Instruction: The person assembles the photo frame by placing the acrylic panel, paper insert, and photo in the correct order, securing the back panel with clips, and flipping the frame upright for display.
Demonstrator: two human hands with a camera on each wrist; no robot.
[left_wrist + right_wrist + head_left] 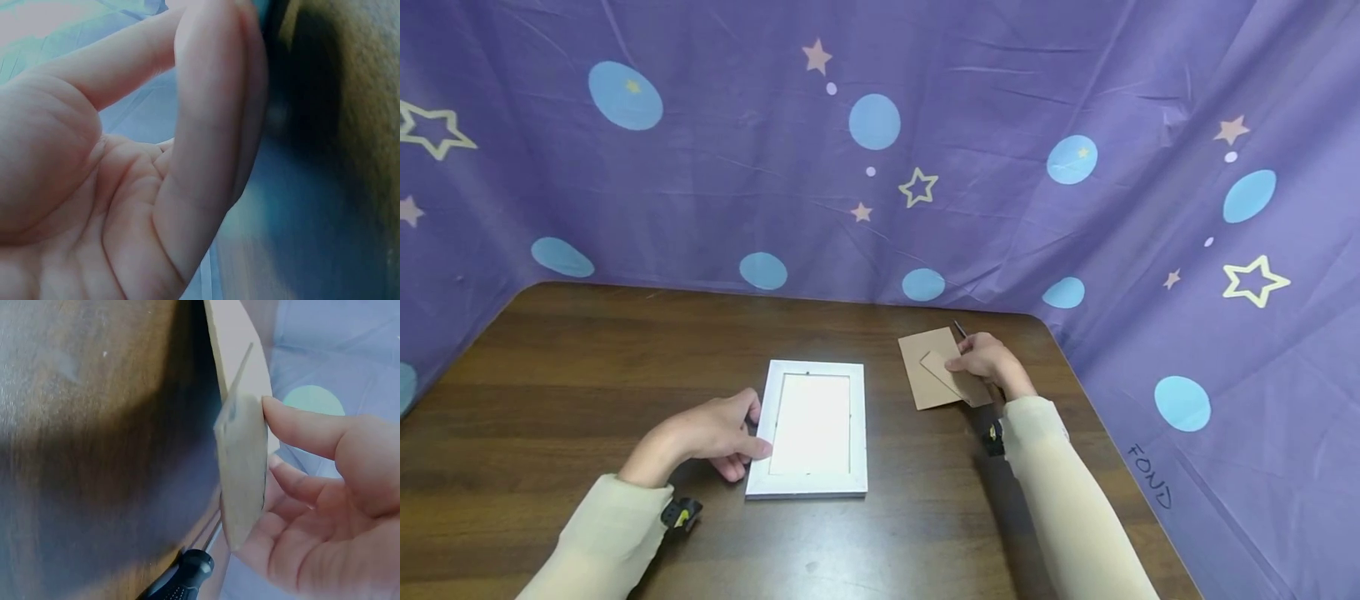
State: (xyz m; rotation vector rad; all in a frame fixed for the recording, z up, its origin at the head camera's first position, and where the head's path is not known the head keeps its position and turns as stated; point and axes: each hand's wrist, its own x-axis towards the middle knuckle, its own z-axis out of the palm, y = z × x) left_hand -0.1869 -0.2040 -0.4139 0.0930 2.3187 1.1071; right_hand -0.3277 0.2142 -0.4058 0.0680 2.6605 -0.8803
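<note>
A white picture frame lies on the wooden table, a white panel filling its opening. My left hand grips its left edge, thumb on the border and fingers curled at the side. In the left wrist view, those curled fingers hide the frame. Off to the right, my right hand pinches a brown backing board with a stand flap. The right wrist view shows this board edge-on, thumb on one face and fingers behind. A screwdriver with a black handle lies close beneath that hand.
The brown wooden table extends to a purple curtain with stars and blue dots, which hangs along its back and right edges. A black strap device sits on the left wrist, another on the right.
</note>
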